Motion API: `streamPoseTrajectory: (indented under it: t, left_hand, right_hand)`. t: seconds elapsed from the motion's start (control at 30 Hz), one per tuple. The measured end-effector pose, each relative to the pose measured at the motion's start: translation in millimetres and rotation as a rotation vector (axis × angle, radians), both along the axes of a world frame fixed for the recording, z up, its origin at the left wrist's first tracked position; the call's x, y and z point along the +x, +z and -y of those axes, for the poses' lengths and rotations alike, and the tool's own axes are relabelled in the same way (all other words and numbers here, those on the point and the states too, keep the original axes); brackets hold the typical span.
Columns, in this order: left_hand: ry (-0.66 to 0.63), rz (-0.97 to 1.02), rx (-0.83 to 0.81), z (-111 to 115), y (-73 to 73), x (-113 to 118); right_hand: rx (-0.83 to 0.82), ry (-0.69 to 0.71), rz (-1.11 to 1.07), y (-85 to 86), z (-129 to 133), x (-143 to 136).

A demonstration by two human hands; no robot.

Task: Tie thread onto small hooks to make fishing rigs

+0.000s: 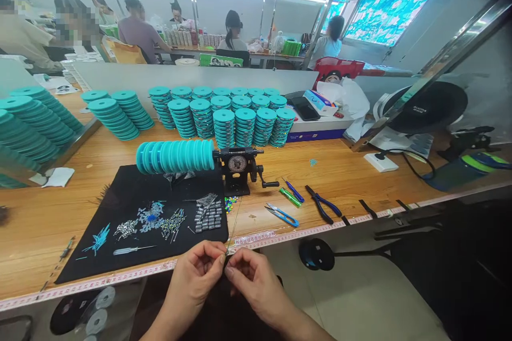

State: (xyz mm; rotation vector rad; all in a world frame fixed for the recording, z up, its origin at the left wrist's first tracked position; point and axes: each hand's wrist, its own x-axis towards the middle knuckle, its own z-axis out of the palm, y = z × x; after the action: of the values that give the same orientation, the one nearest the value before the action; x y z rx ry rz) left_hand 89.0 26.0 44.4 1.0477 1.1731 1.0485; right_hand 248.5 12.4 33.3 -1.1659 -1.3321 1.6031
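Just off the table's front edge, my left hand (200, 272) and my right hand (256, 283) meet with thumbs and fingertips pinched together. A thin line (234, 224) runs down from the winder into my left fingertips. What sits between my right fingertips is too small to make out. Beyond my hands stands a black hand-crank winder (237, 166) with a row of turquoise spools (176, 156) on its shaft. On the black mat (100, 256) lie small metal parts (208, 217), blue sticks (97, 238), a clear-handled needle tool (127, 250) and several little heaps. Coloured beads (231, 204) lie beside the mat.
Blue-handled thread snips (285, 216), a green tube (290, 197), a blue pen-like tool (294, 189) and pliers (323, 205) lie to the right. Stacked turquoise spools (244, 122) line the back. A measuring tape (120, 277) follows the front edge. Several people sit beyond the partition.
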Motion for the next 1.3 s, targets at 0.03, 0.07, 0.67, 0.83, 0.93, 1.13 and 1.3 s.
streamPoseTrajectory:
  t: [0.03,0.07,0.67,0.83,0.93,1.13,1.3]
  left_hand:
    - [0.002,-0.024,0.019,0.4,-1.0,-1.2]
    - [0.003,-0.053,0.039,1.0,-2.3,-2.3]
    - [-0.16,-0.702,0.793,3.7,-7.1,-4.2]
    - [-0.093,-0.554,0.386,2.4,-5.7,-2.3]
    - [-0.074,-0.326,0.144,-1.9,-0.8,-3.2]
    - [-0.056,-0.05,-0.032,-7.3,3.8,-1.5]
    - [-0.048,-0.087,0.029,-2.8,2.7,-0.8]
  right_hand:
    - [0.133,-0.023,0.114,1.7,1.5,1.4]
    - [0.294,-0.037,0.228,3.8,2.5,3.6]
    - [0.774,0.134,0.71,25.0,-68.6,-0.3]
    - [0.762,-0.11,0.614,35.1,-47.8,4.4]
    - [0.628,-0.271,0.506,34.7,-25.1,9.8]
    - [-0.031,-0.068,0.069,6.9,-2.3,2.9]
    - [0.241,-0.069,0.222,6.6,4.0,1.5]
